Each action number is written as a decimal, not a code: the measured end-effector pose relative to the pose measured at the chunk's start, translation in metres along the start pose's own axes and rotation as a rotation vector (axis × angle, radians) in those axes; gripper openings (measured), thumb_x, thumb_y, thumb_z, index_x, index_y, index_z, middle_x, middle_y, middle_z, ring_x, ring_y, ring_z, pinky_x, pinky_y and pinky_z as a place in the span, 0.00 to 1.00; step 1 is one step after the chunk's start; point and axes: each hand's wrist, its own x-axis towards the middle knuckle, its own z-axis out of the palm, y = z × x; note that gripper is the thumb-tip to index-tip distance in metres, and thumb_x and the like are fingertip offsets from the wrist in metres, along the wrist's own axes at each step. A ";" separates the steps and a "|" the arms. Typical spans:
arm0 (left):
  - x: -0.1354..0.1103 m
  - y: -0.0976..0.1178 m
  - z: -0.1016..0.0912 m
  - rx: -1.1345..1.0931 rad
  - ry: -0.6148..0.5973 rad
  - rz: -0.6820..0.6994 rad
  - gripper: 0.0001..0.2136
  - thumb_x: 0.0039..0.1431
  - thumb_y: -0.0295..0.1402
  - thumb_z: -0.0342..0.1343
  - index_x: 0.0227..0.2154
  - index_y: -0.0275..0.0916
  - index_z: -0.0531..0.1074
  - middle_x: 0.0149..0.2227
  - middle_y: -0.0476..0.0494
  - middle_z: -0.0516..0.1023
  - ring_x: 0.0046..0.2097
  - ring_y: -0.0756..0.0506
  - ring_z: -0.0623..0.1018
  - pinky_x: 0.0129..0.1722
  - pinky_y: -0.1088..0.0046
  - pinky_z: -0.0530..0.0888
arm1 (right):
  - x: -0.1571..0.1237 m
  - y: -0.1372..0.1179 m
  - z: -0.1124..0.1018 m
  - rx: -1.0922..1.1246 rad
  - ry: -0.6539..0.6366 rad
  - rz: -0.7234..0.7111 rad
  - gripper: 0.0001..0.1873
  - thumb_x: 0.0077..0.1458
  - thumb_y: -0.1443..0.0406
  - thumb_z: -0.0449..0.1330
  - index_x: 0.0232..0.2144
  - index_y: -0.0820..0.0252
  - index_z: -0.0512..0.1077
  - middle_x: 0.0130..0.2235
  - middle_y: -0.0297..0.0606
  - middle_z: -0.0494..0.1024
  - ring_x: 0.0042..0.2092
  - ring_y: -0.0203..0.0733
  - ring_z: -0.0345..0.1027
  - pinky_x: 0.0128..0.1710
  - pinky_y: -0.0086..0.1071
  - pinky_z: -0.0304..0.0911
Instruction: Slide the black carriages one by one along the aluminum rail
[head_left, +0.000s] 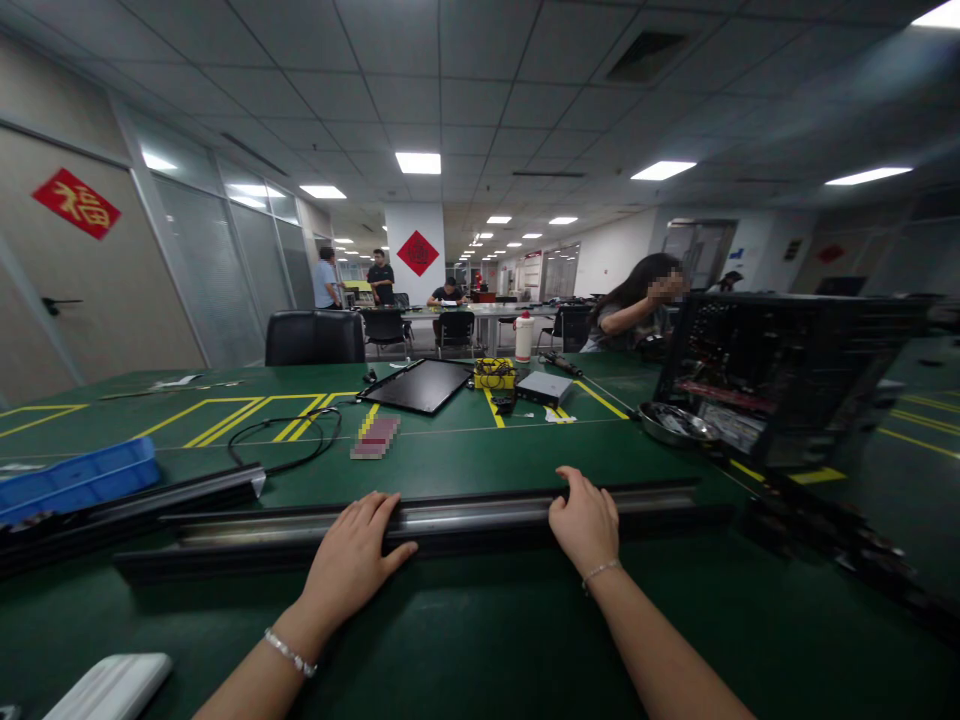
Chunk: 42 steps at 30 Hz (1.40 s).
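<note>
Across a wide open office with ceiling panel lights, three people (379,280) stood or sat at a far table, and a seated person (634,310) at the right raised a hand to their head. Nearer, a green mat-covered surface (465,445) with yellow tape lines filled the view. On it, toward the right, stood a black open computer chassis (780,380), with a steel bowl (675,424) just beside it. Farther back lay a flat black panel (416,386), a small grey box (544,388), a yellow tray of wires (493,374) and a white bottle (524,337). A blue plastic crate (79,478) sat at the left, partly behind a second dark rail (127,515), and a loop of black cable (285,440) curved across the mat. A long dark metal rail (450,518) lay crosswise on the near part of the surface, directly in front of the person. The left hand (349,560) spread over it and the right hand (586,525) curled across its top edge, both touching it well apart; from this distorted view, they may have been gripping it or only resting there. A thin bracelet (289,652) circled the left wrist, and a fine chain (601,572) circled the right.
</note>
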 end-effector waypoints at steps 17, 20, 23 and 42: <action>0.001 0.000 0.000 -0.012 0.006 0.000 0.30 0.53 0.53 0.46 0.53 0.37 0.63 0.53 0.37 0.69 0.54 0.39 0.68 0.55 0.60 0.64 | -0.001 0.005 -0.006 -0.037 0.041 0.075 0.24 0.47 0.66 0.50 0.50 0.60 0.62 0.46 0.41 0.73 0.52 0.46 0.61 0.58 0.45 0.40; 0.000 0.000 0.000 -0.025 0.016 0.002 0.30 0.53 0.53 0.47 0.53 0.37 0.64 0.53 0.37 0.70 0.54 0.39 0.69 0.54 0.59 0.64 | 0.000 0.006 -0.007 -0.033 0.034 0.074 0.24 0.47 0.66 0.50 0.50 0.59 0.62 0.46 0.41 0.73 0.51 0.45 0.62 0.58 0.46 0.40; 0.000 0.001 -0.001 -0.021 0.023 0.005 0.29 0.53 0.51 0.48 0.53 0.37 0.64 0.53 0.36 0.70 0.54 0.39 0.69 0.54 0.59 0.64 | 0.000 0.007 -0.007 -0.038 0.031 0.074 0.24 0.47 0.67 0.51 0.49 0.59 0.62 0.46 0.40 0.73 0.51 0.45 0.63 0.58 0.46 0.40; 0.001 0.001 -0.002 -0.023 0.017 0.001 0.29 0.53 0.51 0.48 0.52 0.37 0.64 0.53 0.36 0.69 0.53 0.39 0.69 0.54 0.59 0.65 | 0.012 0.025 -0.016 0.040 -0.097 0.069 0.25 0.49 0.67 0.51 0.52 0.57 0.59 0.49 0.39 0.72 0.51 0.44 0.63 0.48 0.37 0.55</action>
